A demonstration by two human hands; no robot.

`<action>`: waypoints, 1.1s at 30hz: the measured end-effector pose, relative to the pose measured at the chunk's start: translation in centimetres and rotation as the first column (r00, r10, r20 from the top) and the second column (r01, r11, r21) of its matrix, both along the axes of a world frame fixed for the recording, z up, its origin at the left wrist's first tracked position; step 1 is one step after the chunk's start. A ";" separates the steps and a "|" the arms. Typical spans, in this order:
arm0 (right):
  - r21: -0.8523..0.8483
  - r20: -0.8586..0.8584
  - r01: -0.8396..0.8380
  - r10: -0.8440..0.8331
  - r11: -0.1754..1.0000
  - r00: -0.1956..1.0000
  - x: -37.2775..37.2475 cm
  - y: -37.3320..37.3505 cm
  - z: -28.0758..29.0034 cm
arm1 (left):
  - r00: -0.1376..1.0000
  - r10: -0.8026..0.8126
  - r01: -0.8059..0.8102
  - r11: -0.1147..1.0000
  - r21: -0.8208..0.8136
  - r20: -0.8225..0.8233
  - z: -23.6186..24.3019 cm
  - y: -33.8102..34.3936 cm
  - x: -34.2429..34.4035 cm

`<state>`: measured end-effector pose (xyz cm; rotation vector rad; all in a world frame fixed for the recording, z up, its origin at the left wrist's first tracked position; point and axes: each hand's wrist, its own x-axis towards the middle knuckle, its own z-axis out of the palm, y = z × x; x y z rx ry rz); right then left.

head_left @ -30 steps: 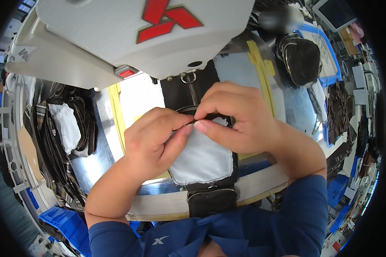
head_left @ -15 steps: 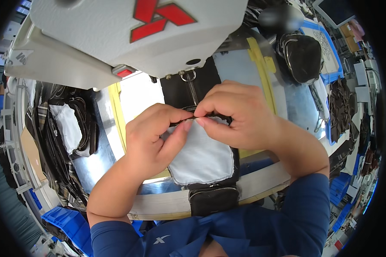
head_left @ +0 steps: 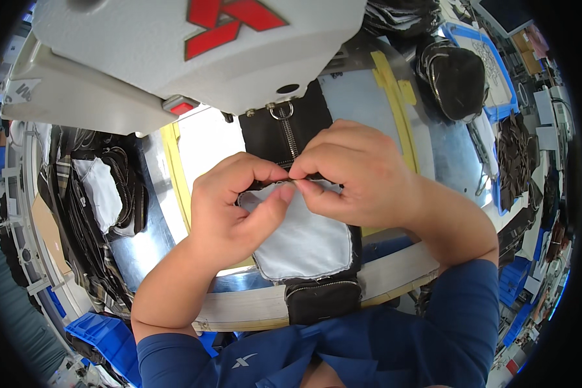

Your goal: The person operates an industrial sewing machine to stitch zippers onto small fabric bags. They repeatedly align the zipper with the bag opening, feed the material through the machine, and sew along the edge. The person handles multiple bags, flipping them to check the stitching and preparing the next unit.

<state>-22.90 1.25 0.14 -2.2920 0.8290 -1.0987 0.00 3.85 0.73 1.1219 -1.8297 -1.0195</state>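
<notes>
A black bag panel [head_left: 284, 132] with a zipper and metal ring is laid on the bench [head_left: 368, 103] just under the grey sewing machine head [head_left: 174, 52]. A pale grey lining piece [head_left: 304, 239] is spread over the panel's near half. Its top edge is pinched in a narrow grip by the left hand [head_left: 229, 207] and the right hand [head_left: 352, 178], fingertips touching. The lining appears aligned but not yet stitched at that edge; sewing seems left to do. Similar black pieces [head_left: 103, 194] are piled at the left.

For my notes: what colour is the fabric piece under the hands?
Light grey fabric piece, clearest in head view.
</notes>
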 end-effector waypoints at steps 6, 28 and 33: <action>0.010 0.003 -0.004 0.004 1.000 1.000 -0.1 0.0 -0.1 | 1.000 0.002 -0.002 1.000 0.018 0.007 0.0 0.0 0.0; 0.427 0.025 -0.028 0.020 0.904 1.000 -0.5 -0.4 1.2 | 0.997 0.054 -0.039 0.965 0.259 -0.052 0.0 0.1 0.1; 0.459 0.019 -0.011 0.003 0.888 1.000 -0.4 -0.3 1.3 | 0.990 0.093 -0.051 0.935 0.351 -0.106 -0.2 0.2 0.0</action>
